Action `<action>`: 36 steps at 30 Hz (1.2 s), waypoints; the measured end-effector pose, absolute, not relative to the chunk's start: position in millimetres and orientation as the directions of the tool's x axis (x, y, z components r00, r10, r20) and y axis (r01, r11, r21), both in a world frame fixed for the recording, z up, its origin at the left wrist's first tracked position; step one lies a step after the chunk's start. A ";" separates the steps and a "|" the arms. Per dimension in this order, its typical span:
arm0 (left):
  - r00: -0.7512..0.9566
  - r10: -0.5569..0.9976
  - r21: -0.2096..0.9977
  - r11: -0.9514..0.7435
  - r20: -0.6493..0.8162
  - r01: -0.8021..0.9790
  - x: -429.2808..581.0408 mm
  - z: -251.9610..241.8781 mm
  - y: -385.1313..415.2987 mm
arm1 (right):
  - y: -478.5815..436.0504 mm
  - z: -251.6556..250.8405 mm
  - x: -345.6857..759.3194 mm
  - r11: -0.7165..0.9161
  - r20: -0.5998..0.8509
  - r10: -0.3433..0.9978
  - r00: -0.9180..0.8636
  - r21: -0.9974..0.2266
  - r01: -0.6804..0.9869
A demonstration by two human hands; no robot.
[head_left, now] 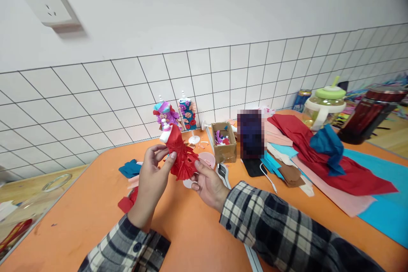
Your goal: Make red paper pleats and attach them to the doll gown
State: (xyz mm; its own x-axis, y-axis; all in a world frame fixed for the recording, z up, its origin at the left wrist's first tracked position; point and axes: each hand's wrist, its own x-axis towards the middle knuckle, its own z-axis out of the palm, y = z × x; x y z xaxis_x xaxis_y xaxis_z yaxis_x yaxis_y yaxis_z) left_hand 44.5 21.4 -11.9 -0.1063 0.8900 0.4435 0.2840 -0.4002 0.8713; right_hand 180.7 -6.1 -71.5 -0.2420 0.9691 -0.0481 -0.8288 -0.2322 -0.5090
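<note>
In front of me a small white mannequin [165, 134] tilts to the left, wrapped in a ruffled red crepe-paper dress [180, 153]. My left hand [156, 174] is closed on the dress from the left, its thumb on the red paper. At the skirt's right edge, my right hand [208, 182] pinches the red paper between thumb and fingers. Behind them stand two more mini mannequins, one in a purple and blue outfit [170, 114], the other in a teal dress [187, 115] with paper flowers. A pink round dish [207, 160] is partly hidden behind my right hand.
A cardboard box [225, 148] holds paper scraps. Beside it is a blurred-out dark upright panel [251, 134]. Red crepe paper [321, 157] and blue sheets [389, 221] cover the right side, near a lidded jug [325, 106] and a dark red flask [366, 114]. Teal scraps [130, 168] lie left.
</note>
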 end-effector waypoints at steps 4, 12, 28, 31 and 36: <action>-0.029 0.919 0.898 -0.377 0.393 0.226 43.3 -14.9 24.5 | -16.2 -69.3 180.1 -0.288 -0.098 0.956 -0.276 -0.475 -0.832; 0.026 0.885 0.805 -0.434 0.464 0.406 36.6 -15.8 29.6 | -40.7 -69.9 186.3 -0.177 -0.188 0.981 -0.055 -0.737 -0.652; -0.181 0.806 0.731 -0.384 0.563 0.565 -42.9 -42.5 8.7 | -47.9 -53.2 273.8 0.428 0.611 0.790 -0.048 -0.494 0.757; -0.112 0.845 0.599 -0.272 0.524 0.753 -91.6 -59.6 5.0 | -41.7 -49.4 320.4 0.214 0.486 0.867 0.107 -0.559 0.801; 0.045 0.916 0.470 -0.247 0.399 0.847 -130.4 -68.8 -2.5 | -35.6 -68.3 352.1 0.137 0.267 0.964 -0.006 -0.476 0.868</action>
State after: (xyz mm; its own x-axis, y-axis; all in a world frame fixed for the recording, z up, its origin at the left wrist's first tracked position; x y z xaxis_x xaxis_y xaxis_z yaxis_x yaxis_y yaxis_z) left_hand -130.4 -2.5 -68.8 0.0454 0.9157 0.3993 0.8473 -0.2470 0.4702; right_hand 352.1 -35.6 -68.3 -0.0059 0.9637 0.2671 0.8685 0.1373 -0.4763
